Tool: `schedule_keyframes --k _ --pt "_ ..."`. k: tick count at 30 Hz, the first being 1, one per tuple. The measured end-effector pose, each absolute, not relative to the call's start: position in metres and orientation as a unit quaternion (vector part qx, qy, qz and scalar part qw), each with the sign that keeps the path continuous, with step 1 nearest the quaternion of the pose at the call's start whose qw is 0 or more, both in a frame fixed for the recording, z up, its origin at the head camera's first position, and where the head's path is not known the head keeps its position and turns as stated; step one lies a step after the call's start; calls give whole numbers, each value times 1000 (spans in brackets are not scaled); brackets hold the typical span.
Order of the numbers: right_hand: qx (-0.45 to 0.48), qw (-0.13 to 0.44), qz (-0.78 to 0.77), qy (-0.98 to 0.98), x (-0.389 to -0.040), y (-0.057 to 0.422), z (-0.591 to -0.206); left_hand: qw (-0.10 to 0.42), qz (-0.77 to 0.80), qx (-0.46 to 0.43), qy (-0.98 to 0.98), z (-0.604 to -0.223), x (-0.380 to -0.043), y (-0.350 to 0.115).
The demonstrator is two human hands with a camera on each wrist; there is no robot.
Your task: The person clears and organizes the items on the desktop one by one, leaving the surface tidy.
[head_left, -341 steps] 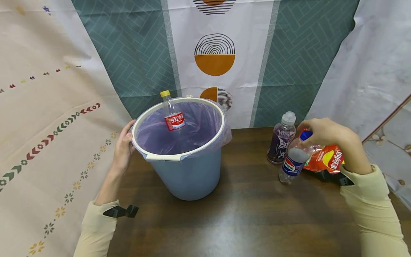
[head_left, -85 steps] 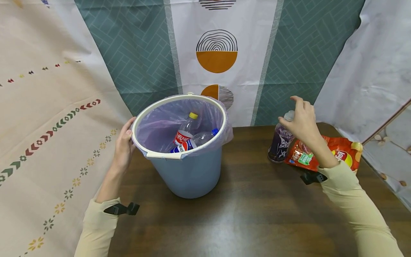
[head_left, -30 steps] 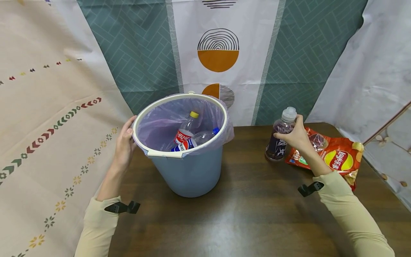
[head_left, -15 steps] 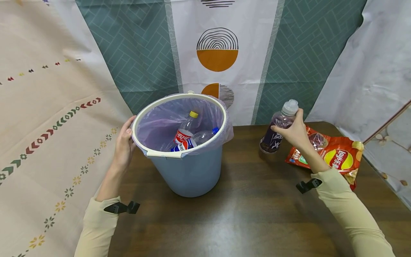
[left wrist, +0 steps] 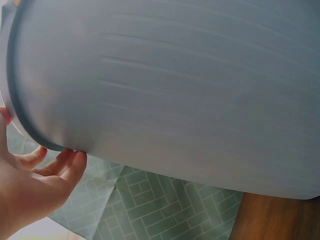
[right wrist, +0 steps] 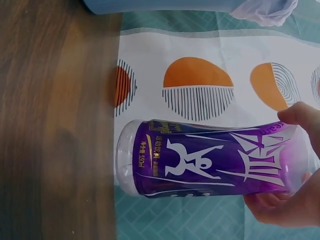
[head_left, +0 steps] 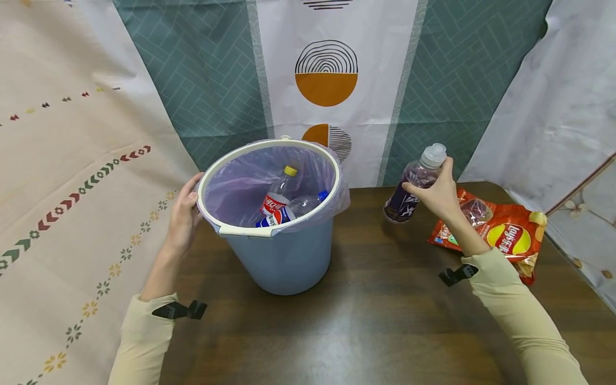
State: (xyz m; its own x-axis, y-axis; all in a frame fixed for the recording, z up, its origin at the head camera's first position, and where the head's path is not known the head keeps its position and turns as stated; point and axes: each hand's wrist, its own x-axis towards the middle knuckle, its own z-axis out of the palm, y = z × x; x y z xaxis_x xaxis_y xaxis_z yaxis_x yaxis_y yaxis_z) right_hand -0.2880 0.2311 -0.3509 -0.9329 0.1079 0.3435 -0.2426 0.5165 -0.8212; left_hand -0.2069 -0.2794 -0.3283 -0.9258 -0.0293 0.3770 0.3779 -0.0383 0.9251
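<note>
My left hand [head_left: 183, 216] grips the rim of a blue trash bin [head_left: 293, 262] on its left side. In the left wrist view its fingertips [left wrist: 75, 165] press the bin's outer wall under the rim. The bin tilts a little, and a thin purple bag lines it. Inside lie a cola bottle with a yellow cap [head_left: 278, 193] and a Pepsi bottle with a blue cap [head_left: 303, 206]. My right hand [head_left: 440, 195] holds a purple-labelled drink bottle [head_left: 405, 199] by its upper part, below the clear cap. The bottle leans, its base raised off the table.
A red Lay's chip bag [head_left: 510, 235] lies on the table right of my right hand, with a crumpled clear spot showing on it. The dark wooden table [head_left: 361, 321] spreads in front. Patterned cloths [head_left: 327, 27] hang behind and at the sides.
My right hand came back from the bin side, where the Pepsi bottle now lies, took hold of the purple bottle, lifted it and tilted it leftward. The left hand stayed on the rim.
</note>
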Motion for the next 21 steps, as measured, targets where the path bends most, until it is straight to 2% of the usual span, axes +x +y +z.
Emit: schedule_keyframes --k 21 --pt "85 209 504 -834 -285 217 -331 114 -723 -143 -666 -325 -206 -280"
